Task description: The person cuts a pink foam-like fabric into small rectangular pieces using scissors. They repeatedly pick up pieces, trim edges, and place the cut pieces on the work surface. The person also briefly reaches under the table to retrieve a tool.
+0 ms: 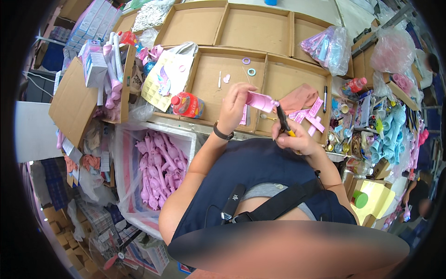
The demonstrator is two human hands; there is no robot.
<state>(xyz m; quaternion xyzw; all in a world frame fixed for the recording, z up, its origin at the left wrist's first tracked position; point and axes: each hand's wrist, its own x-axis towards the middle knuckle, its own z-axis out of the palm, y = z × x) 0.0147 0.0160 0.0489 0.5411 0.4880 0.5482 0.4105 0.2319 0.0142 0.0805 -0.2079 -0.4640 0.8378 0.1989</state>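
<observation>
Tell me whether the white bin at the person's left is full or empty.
Partly full: the white bin holds a heap of pink toy pieces.

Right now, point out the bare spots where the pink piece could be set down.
Bare cardboard shows in the tray left of the left hand, by the white stick, and in the far trays. It is crowded right of the right hand: pink strips, small pots.

The lower body of the person is smeared into a blur, so nothing's readable there. The left hand (pixel 233 106) covers 1 end of the pink plastic piece (pixel 259 100), and the tool (pixel 283 122) disappears into the right hand (pixel 293 139) (tip too small to make out). Far-right bins of small parts (pixel 353 135) are just mush.
</observation>
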